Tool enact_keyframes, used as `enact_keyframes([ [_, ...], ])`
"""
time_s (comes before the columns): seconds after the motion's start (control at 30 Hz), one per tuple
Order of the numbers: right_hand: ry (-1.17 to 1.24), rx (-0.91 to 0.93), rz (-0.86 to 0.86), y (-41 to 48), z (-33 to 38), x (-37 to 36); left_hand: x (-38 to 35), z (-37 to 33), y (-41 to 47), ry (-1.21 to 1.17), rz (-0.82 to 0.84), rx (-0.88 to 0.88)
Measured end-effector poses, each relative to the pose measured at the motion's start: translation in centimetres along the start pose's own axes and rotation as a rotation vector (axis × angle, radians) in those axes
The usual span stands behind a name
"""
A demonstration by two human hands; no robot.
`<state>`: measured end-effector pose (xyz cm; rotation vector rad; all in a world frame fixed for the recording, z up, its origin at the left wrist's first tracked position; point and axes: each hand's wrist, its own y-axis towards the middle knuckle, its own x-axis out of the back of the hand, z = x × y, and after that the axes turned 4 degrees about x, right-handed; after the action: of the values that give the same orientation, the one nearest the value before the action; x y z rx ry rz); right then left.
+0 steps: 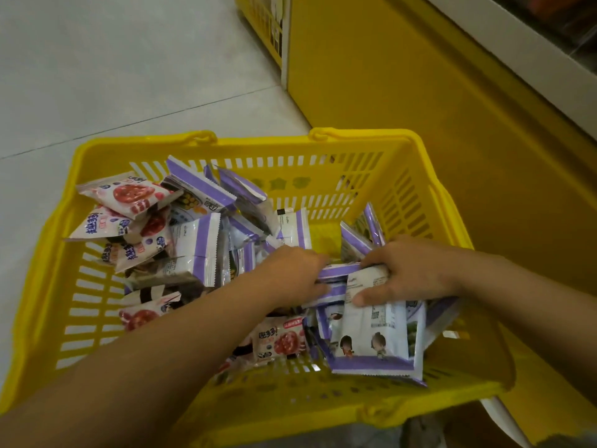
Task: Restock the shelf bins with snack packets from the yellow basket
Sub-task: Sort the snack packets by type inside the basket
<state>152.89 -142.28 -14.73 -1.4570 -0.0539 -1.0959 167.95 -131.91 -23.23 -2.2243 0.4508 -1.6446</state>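
Observation:
The yellow basket (97,150) stands on the floor below me, filled with several snack packets. Purple-and-white packets (200,250) fill the middle and right. Pink-and-white packets (129,195) lie at the left, one more near the front (281,341). My right hand (410,270) grips a stack of purple-and-white packets (374,334), thumb pressed on the top one. My left hand (290,273) reaches in beside it, its fingers on the end of the same stack.
A yellow shelf base (403,92) rises right behind the basket, with a white shelf edge (517,56) at top right. Another yellow basket (261,24) stands at the top. Grey tiled floor (113,76) lies to the left.

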Motion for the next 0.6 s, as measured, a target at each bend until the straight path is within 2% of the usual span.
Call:
enact_keyframes([
  [0.07, -0.072, -0.025, -0.017, -0.4, 0.1, 0.0, -0.5, 0.0, 0.7, 0.105, 0.069, -0.049],
  [0.2, -0.187, -0.113, -0.057, -0.6, 0.9, -0.1, -0.2, 0.6, 1.3, 0.102, 0.242, -0.083],
  [0.43, -0.132, -0.179, -0.043, -0.7, 1.2, 1.1, -2.3, 1.7, 0.4, 0.062, -0.064, -0.105],
  [0.6, -0.061, -0.180, -0.046, -0.8, 1.0, 1.9, -2.8, 1.4, 0.8, 0.068, -0.186, -0.076],
])
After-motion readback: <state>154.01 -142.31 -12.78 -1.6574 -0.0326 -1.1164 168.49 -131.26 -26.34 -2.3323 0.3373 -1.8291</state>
